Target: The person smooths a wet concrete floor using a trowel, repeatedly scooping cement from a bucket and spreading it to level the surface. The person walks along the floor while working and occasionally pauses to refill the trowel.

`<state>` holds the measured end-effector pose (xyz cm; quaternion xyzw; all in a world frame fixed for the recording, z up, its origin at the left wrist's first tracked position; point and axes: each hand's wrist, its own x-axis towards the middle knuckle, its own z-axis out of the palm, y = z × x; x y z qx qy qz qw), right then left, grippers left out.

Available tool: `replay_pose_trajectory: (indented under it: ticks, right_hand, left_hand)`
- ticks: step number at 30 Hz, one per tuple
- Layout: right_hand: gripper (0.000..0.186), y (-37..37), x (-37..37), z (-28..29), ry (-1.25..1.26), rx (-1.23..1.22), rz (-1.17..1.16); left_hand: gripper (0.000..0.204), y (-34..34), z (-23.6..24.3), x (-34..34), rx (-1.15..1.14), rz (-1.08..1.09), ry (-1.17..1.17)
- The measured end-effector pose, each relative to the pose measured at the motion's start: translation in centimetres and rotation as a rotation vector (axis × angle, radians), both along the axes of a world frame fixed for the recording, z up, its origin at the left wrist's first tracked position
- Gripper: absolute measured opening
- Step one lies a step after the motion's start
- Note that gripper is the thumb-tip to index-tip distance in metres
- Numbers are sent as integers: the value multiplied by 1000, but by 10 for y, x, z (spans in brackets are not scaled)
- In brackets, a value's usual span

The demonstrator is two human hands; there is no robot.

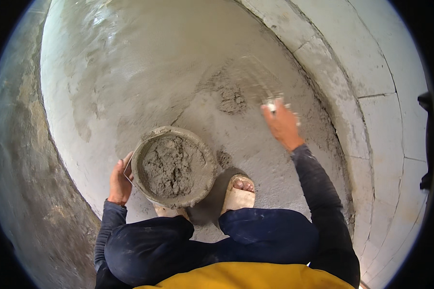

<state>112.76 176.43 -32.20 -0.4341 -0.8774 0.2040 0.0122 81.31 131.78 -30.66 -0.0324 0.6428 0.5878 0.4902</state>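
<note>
Against the left hand, by the person's left slipper, sits a bucket of mortar; whether that hand closes on its wire handle I can't tell. Rightward, past a mortar heap, the right hand clutches a blurred trowel.

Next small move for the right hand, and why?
Probably draw the right hand and its blurred tool left over the rough mortar patch. The patch lies just left of that hand and looks lumpy, while much of the wet surface farther ahead looks smoother. The left hand is at the bucket.
</note>
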Motion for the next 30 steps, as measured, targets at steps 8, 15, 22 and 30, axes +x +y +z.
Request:
replay_pose_trajectory:
  ticks: [8, 15, 22, 30]
  right_hand:
    - [71, 3, -31, -92, -142, -231, -94]
    - [61, 81, -4, -94, 71, -206, -604]
    - [53, -26, -85, -83, -67, -402, 14]
    - [66, 8, 64, -52, 133, -154, -338]
  left_hand:
    - [81, 28, 23, -71, -311, -412, 384]
    - [87, -30, 49, -66, -393, -314, 302]
    - [89, 8, 28, -41, -185, -261, 214]
    - [44, 153, 67, -78, -87, -884, 1083]
